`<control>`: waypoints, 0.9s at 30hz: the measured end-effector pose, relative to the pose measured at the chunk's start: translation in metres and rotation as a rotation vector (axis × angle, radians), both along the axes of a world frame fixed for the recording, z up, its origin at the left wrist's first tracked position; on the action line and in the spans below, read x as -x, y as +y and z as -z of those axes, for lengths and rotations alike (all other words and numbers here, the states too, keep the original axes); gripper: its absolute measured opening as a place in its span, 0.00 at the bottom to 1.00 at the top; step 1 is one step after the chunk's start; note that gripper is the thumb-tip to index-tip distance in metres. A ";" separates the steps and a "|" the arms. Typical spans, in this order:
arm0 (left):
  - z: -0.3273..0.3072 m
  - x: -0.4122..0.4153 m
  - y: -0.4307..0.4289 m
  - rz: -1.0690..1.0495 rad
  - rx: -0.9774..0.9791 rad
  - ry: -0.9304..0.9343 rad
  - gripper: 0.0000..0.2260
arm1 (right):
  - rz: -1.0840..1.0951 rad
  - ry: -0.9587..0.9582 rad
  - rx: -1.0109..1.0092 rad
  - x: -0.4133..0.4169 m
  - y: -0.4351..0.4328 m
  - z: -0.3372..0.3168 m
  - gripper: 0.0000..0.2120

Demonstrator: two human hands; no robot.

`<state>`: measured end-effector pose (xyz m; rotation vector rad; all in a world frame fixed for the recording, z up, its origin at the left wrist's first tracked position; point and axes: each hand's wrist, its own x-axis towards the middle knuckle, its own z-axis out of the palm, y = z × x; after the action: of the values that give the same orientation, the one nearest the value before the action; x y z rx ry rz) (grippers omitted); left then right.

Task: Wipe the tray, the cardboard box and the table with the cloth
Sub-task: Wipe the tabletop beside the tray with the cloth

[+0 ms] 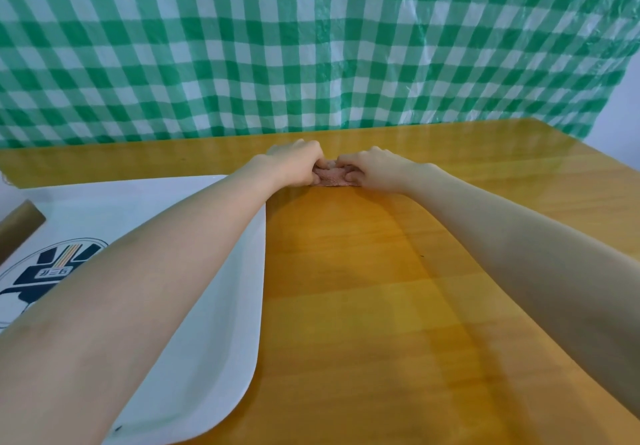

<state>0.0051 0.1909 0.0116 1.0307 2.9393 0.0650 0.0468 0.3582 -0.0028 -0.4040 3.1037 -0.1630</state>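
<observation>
A small pink cloth [331, 178] lies bunched on the wooden table [381, 288], far from me near its back edge. My left hand [298, 162] grips the cloth's left side with curled fingers. My right hand [370, 167] grips its right side, so most of the cloth is hidden. A white tray [221, 340] with a dark printed logo lies on the table at the left, under my left forearm. A brown cardboard box [17, 228] shows only a corner at the far left edge, over the tray.
A green and white checked sheet [311, 46] hangs right behind the table's back edge. The table's right corner [554, 139] angles toward a pale wall.
</observation>
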 end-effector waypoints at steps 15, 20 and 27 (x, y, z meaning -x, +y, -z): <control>0.007 0.007 0.011 -0.108 0.023 0.117 0.11 | 0.061 0.028 0.026 0.018 -0.002 0.004 0.09; 0.011 0.006 0.010 -0.136 0.014 0.064 0.12 | 0.061 0.017 0.051 0.015 -0.002 0.005 0.07; 0.012 -0.003 0.014 -0.108 0.004 -0.012 0.17 | 0.050 0.002 0.083 0.006 0.012 0.004 0.07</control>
<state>0.0082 0.2052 -0.0007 0.8676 2.9805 0.0675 0.0404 0.3700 -0.0067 -0.3288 3.1186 -0.2921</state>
